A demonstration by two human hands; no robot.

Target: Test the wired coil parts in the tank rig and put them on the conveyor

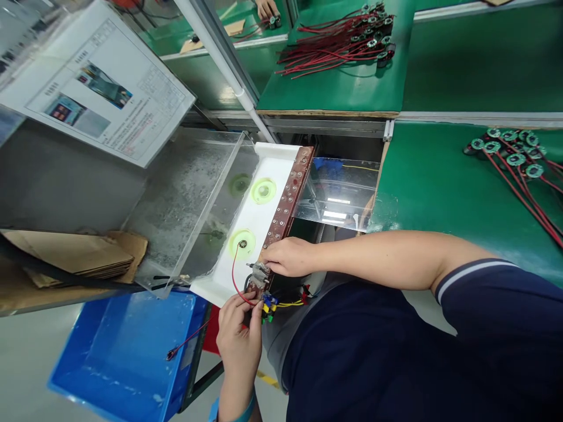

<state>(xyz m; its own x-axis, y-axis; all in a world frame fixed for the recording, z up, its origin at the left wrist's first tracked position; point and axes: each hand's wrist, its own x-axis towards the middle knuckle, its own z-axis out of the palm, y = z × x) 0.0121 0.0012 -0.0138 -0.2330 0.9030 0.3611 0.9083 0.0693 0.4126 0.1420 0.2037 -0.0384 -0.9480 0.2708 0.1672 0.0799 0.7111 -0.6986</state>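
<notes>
A thin red wire [233, 275] runs from a small round part [243, 243], set in a yellow-green ring on a white board [250, 220], to my left hand [240, 331]. My left thumb and fingers pinch the wire beside a small metal fixture [258, 276]. A red wire also trails from this hand, its dark end [171, 354] hanging over the blue bin. My right hand [288, 256] is closed at the fixture, on the end of a brown bar with screws [285, 199]; its fingertips are hidden. Blue, yellow and green connectors [269, 306] sit beside my left fingertips.
A clear cover [206, 205] stands over the board's far side. The blue bin [180, 316] is below left, with cardboard [74, 258] above it. Wired round parts lie on green benches [440, 193] at right and top. A printed sheet [101, 88] hangs upper left; another person's hand [267, 8] shows at top.
</notes>
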